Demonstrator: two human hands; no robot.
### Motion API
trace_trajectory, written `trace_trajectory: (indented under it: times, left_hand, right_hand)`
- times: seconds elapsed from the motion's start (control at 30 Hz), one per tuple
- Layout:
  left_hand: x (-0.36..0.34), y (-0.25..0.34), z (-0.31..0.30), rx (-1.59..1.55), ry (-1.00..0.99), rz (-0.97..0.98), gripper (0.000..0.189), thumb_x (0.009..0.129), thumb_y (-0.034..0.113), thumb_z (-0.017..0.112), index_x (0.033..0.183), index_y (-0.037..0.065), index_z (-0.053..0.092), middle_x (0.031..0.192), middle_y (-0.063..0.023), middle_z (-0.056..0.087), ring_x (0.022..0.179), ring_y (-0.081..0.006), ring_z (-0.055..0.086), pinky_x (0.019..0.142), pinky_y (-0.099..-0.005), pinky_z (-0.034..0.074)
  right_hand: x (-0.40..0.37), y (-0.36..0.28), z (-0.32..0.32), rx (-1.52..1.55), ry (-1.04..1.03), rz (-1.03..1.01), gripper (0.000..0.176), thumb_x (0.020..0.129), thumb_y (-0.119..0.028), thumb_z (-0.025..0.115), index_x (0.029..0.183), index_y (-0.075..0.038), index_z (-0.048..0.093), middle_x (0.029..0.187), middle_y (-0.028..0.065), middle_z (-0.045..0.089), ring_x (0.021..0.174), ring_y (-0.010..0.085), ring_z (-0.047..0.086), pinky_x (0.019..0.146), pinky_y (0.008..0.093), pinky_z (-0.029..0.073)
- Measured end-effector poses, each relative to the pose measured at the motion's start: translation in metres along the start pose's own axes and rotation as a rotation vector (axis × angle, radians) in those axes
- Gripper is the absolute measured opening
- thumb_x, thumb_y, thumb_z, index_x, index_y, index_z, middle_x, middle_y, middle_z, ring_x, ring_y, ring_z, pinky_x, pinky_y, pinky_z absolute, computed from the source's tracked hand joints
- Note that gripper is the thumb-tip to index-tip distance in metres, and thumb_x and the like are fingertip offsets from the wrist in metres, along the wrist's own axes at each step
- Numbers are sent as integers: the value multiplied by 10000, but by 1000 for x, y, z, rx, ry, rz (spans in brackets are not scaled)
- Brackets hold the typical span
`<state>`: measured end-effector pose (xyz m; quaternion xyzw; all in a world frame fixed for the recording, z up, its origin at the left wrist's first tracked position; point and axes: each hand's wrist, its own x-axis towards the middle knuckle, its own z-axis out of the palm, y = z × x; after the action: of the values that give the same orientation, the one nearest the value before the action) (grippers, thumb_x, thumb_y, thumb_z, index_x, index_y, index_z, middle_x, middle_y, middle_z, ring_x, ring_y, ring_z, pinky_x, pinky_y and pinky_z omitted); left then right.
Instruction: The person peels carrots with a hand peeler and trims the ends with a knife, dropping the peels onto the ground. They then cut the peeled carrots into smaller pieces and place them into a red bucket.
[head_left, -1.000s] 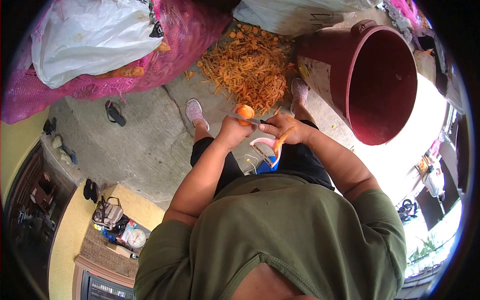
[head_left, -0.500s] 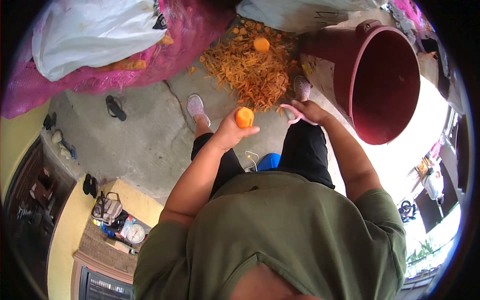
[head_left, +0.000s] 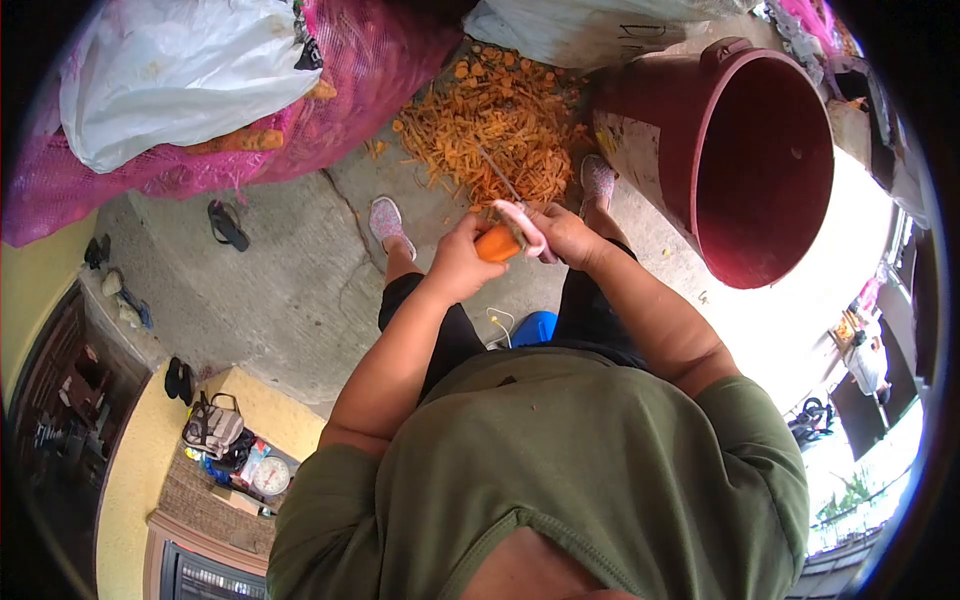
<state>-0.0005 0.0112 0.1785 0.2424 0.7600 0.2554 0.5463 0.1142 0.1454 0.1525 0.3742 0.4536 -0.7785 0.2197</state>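
My left hand is wrapped round an orange carrot, held in front of my lap. My right hand grips a pink peeler, whose head lies against the carrot's right end. From the same hand a thin dark blade points up and left over the peelings; how its handle is held is hidden. The two hands are close together. On the floor beyond them spreads a heap of orange peelings with a few round slices.
A dark red barrel lies tilted at the upper right. Pink mesh sacks under a white sack fill the upper left, with carrots showing. A black slipper lies on the concrete floor. A scale sits at lower left.
My right hand has moved left, bringing the pink peeler onto the carrot. The carrot has tipped sideways in my left hand. A large round orange piece over the heap is no longer visible.
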Motion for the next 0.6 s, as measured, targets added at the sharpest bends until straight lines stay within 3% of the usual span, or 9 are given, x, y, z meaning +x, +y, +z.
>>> trace_trajectory:
  times: [0.1, 0.13, 0.23, 0.27, 0.37, 0.5, 0.6]
  left_hand:
    - [14, -36, 22, -65, -133, 4, 451, 522, 146, 726, 904, 7, 529, 837, -142, 596, 805, -259, 584, 728, -320, 449]
    - [10, -33, 18, -100, -100, 20, 394, 551, 147, 715, 895, 44, 555, 832, -131, 604, 819, -263, 584, 721, -320, 449]
    - [10, -26, 12, -261, -51, 23, 391, 558, 134, 705, 912, 56, 558, 839, -120, 609, 807, -248, 588, 714, -316, 450]
    - [4, -9, 2, -98, 12, -8, 363, 563, 116, 694, 895, 50, 564, 843, -111, 613, 798, -232, 592, 707, -312, 452]
    - [4, -2, -4, -75, 18, -124, 345, 561, 122, 688, 874, 41, 568, 836, -108, 616, 794, -223, 595, 699, -310, 453]
    - [6, -4, -1, -71, 69, -121, 340, 552, 135, 680, 855, 30, 567, 807, -103, 615, 772, -224, 594, 682, -306, 455]
    - [11, -5, 2, -63, 79, -96, 336, 547, 138, 674, 844, 27, 564, 790, -97, 612, 757, -221, 594, 671, -304, 455]
  right_hand:
    - [-8, -16, 10, -8, -96, -63, 388, 884, -399, 378, 862, -43, 530, 581, 3, 492, 468, 97, 471, 426, 245, 371]
    - [-1, 0, 9, -155, -66, -263, 427, 875, -418, 386, 891, -13, 521, 585, 60, 519, 528, 177, 525, 512, 298, 420]
    - [-22, -19, 3, -745, 56, -222, 459, 868, -428, 388, 873, 11, 524, 594, 152, 520, 590, 283, 536, 580, 351, 423]
    - [-27, -26, 2, -774, -23, -101, 506, 845, -476, 391, 885, 4, 545, 657, 224, 545, 702, 371, 557, 631, 399, 435]
    - [-30, -13, 3, -775, -59, -96, 501, 862, -445, 380, 774, 23, 533, 605, 213, 513, 621, 345, 531, 596, 395, 408]
    - [-26, -15, 2, -739, -121, -34, 510, 862, -448, 376, 766, 27, 537, 628, 213, 526, 649, 343, 541, 614, 395, 414]
    - [-23, -10, 3, -737, -133, -28, 553, 844, -507, 355, 842, 3, 569, 705, 224, 563, 751, 358, 563, 672, 402, 435]
